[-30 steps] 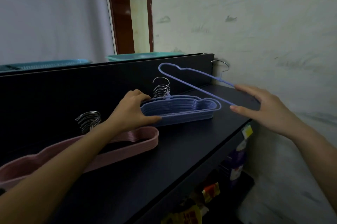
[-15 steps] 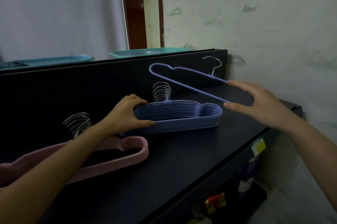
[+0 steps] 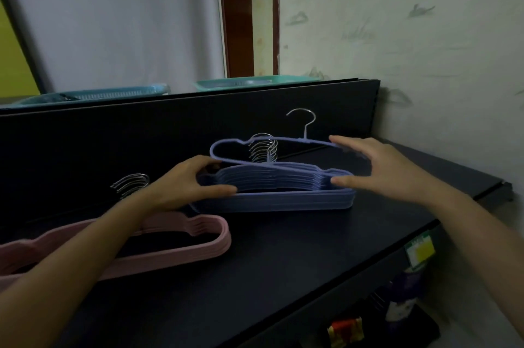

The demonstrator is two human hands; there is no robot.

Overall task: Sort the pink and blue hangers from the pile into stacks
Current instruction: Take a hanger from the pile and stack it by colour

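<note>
- L hand (image 3: 195,183) curls round blue stack (image 3: 283,200)'s left end, prob. steadying it (head view, only one).
- R hand (image 3: 380,169), fingers spread, pinches blue hanger (image 3: 304,140) just above stack, hook rearward to match.
- Pink stack (image 3: 170,245) sits beside, on shelf (image 3: 283,276).

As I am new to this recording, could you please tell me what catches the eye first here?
The right hand holds a single blue hanger tilted over the blue stack, while the left hand grips that stack's left end. A lower pink stack lies to the left on the black shelf, partly under the left forearm.
</note>
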